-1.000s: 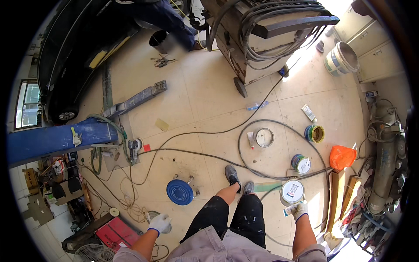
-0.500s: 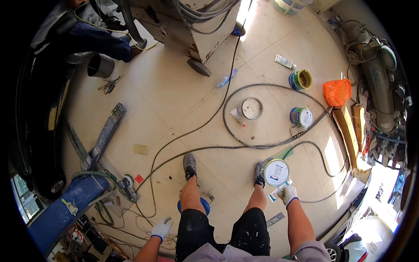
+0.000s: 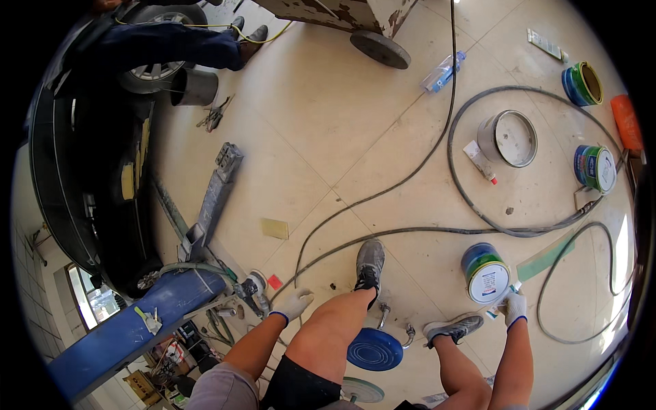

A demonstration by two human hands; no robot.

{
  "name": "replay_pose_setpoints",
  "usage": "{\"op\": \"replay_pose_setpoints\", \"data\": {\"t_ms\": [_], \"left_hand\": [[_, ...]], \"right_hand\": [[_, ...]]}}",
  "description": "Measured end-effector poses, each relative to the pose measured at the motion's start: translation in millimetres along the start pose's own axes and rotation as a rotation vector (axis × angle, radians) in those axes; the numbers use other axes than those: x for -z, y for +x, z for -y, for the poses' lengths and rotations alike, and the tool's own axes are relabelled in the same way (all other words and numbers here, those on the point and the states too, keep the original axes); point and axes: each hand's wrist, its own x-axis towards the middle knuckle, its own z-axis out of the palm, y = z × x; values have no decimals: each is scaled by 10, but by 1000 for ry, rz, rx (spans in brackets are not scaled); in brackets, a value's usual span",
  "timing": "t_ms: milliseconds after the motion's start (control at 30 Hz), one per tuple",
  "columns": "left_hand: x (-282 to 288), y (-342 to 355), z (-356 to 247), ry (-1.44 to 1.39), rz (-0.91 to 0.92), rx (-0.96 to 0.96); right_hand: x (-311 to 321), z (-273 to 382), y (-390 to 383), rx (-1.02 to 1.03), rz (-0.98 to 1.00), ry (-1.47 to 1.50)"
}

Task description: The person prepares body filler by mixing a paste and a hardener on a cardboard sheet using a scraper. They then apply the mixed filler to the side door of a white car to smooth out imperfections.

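Note:
My left hand (image 3: 295, 303), in a white knit glove, hangs beside my left knee with fingers slightly curled apart, holding nothing. My gloved right hand (image 3: 512, 307) is closed on a small white-and-blue item (image 3: 493, 312). Right beside it is a lidded blue-and-green paint can (image 3: 486, 275); whether my fingers also grip its handle is hidden. A round blue stool (image 3: 374, 350) sits under my left leg. Ahead are an open metal can (image 3: 512, 137), a white tube (image 3: 478, 160), another lidded can (image 3: 594, 167) and an open paint tin (image 3: 583, 83).
Hoses (image 3: 417, 231) loop across the tiled floor. A blue lift arm (image 3: 133, 324) and a dark car body (image 3: 89, 178) stand at left. A co-worker's legs (image 3: 191, 48) lie near a wheel and bucket (image 3: 195, 87). A wheeled cart (image 3: 379, 48) is at the top.
The view has tilted and turned. My left hand has risen beside my knee; my right hand and the can beside it have shifted right. My legs are now bent over the stool.

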Motion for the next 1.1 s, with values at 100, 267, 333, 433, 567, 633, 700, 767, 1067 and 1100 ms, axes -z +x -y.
{"op": "replay_pose_setpoints", "data": {"t_ms": [100,267,333,433,567,633,700,767,1067,1100], "left_hand": [[-135,757,77,-20,-68,-47],[-435,2064,608,-410,-351,46],[-339,2379,449,-581,-484,118],[-350,2755,988,-763,-767,255],[-134,3166,1119,-1003,-846,157],[30,3205,1174,-1048,-990,143],[247,3185,1206,-1036,-996,214],[413,3324,1231,-1049,-970,327],[690,3739,1423,-1319,-690,817],[674,3762,1329,-1177,-689,830]], "right_hand": [[-75,152,76,66,58,-21],[-61,253,254,187,210,-241],[1,276,254,199,206,-257],[-102,380,249,227,238,-382],[36,332,379,322,111,-435],[53,303,420,420,42,-538],[146,91,531,415,-10,-465],[307,-102,662,405,-33,-267],[1005,-368,548,565,-414,-475],[1171,-357,584,580,-454,-514]]}}
